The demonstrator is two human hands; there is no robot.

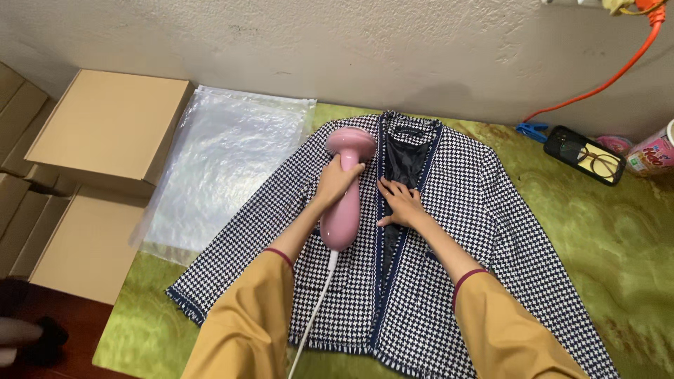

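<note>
Left hand: the left hand [338, 179] has its fingers clenched round the neck of a pink steamer [345, 189], just below the wide head, so the head lies flat on the cloth.
Steamer: it lies lengthwise at the centre of the frame, head toward the wall, on the jacket's front panel left of the opening; its white cord [314, 312] trails down to the lower edge.
Right hand: the right hand [400, 203] is released and holds nothing, palm spread on the dark lining at the opening, apparently pinning the cloth taut beside the steamer.
Jacket: a black-and-white checked jacket [477, 210] lies spread face up, sleeves out, which keeps its front smooth.
Bench: a green patterned cover [618, 245] lies over the bench.
Surroundings: a clear plastic bag [225, 168] and cardboard boxes [112, 123] sit at upper left; a case with glasses [585, 155] and an orange cable [604, 81] at upper right, well apart from the hands.
</note>
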